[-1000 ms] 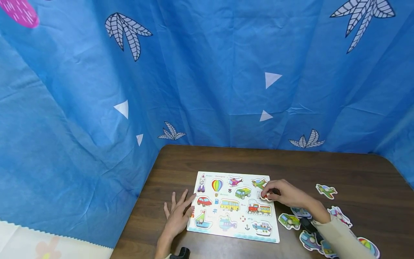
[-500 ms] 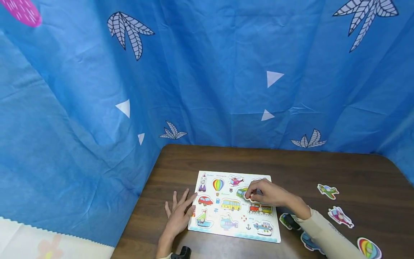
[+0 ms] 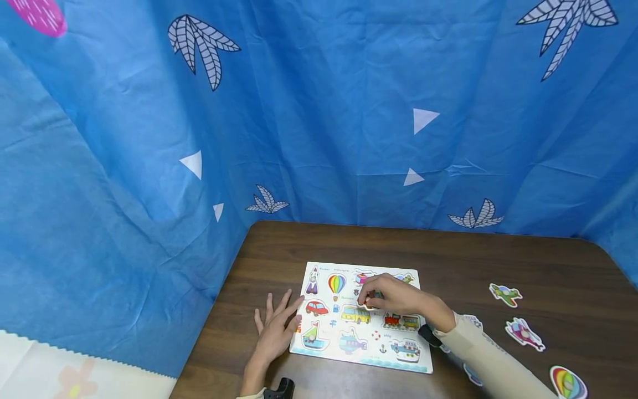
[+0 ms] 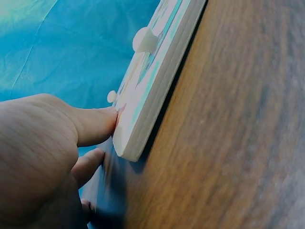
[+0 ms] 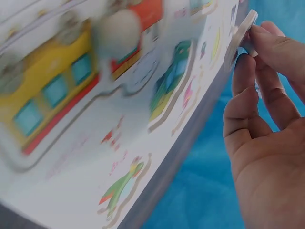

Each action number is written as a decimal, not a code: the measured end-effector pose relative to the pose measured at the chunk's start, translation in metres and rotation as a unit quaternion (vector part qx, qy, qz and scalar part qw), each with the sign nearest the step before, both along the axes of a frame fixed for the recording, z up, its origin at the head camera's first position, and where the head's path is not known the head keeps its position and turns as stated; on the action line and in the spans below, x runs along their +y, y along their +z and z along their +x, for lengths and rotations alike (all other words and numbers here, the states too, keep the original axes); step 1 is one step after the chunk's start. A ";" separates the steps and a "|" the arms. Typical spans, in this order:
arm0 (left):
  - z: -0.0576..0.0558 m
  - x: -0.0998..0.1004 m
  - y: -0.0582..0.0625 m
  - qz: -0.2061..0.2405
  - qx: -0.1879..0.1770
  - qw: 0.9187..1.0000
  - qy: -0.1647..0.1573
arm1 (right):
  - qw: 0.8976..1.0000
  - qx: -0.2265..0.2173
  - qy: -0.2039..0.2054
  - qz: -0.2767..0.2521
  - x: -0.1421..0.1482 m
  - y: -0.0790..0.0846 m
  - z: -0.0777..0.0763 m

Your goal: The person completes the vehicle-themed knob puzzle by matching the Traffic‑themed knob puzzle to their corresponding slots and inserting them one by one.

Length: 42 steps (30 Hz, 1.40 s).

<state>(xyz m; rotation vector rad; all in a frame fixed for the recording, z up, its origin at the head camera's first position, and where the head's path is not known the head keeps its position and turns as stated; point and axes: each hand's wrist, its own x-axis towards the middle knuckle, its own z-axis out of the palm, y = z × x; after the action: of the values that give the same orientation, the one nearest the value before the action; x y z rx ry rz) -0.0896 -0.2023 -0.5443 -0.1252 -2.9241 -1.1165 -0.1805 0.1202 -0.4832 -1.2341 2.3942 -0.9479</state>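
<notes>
A white wooden puzzle board (image 3: 349,359), printed with vehicles, lies on the table. My right hand (image 3: 396,296) is over its upper right part. Thumb and fingers pinch a small knobbed puzzle piece (image 5: 239,42) with a pale wooden edge; a bit of red shows at the fingertips in the head view, but its picture is mostly hidden. Below the hand is a train piece (image 3: 401,322) in the board. My left hand (image 3: 273,335) lies at the board's left edge with fingers spread. In the left wrist view its thumb (image 4: 97,125) touches the board's corner.
Loose pieces lie right of the board: a green airplane (image 3: 505,295), a pink helicopter (image 3: 525,334) and a rainbow balloon (image 3: 568,382). More pieces are partly hidden under the right sleeve (image 3: 490,354). A blue curtain (image 3: 319,122) hangs behind the brown table (image 3: 349,241).
My right hand has moved left across the board with the pinched piece, from the right edge toward the middle, uncovering the printed airplane. The left hand stays in place.
</notes>
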 end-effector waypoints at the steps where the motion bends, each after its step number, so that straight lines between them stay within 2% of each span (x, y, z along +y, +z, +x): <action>1: 0.000 0.000 0.000 -0.002 0.002 1.000 0.000 | 1.000 0.004 0.002 0.002 -0.003 0.000 -0.001; 8: -0.002 0.002 0.003 -0.001 0.010 1.000 -0.011 | 0.999 0.028 0.016 0.004 -0.022 -0.002 -0.003; 13: 0.000 0.002 0.002 -0.005 0.015 1.000 -0.006 | 0.998 0.055 0.023 0.020 -0.041 -0.004 -0.004; 19: 0.003 0.002 -0.001 -0.004 0.014 1.000 -0.003 | 0.997 0.058 0.021 0.039 -0.067 -0.001 -0.003; 28: 0.001 0.001 0.000 -0.008 0.034 0.999 -0.006 | 0.994 0.091 0.020 0.053 -0.099 -0.005 -0.001; 35: 0.002 0.001 0.004 -0.008 0.015 1.000 -0.007 | 0.992 0.104 0.033 0.058 -0.116 -0.011 -0.001; 42: 0.002 0.001 0.003 -0.007 0.008 1.000 -0.007 | 0.992 0.099 0.038 0.072 -0.129 -0.014 -0.001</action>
<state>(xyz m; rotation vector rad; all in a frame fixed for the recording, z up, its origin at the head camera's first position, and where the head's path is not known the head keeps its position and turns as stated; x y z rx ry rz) -0.0873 -0.2017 -0.5416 -0.1541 -2.9215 -1.0923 -0.1818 -0.0087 -0.4973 -1.4130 2.4923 -0.6452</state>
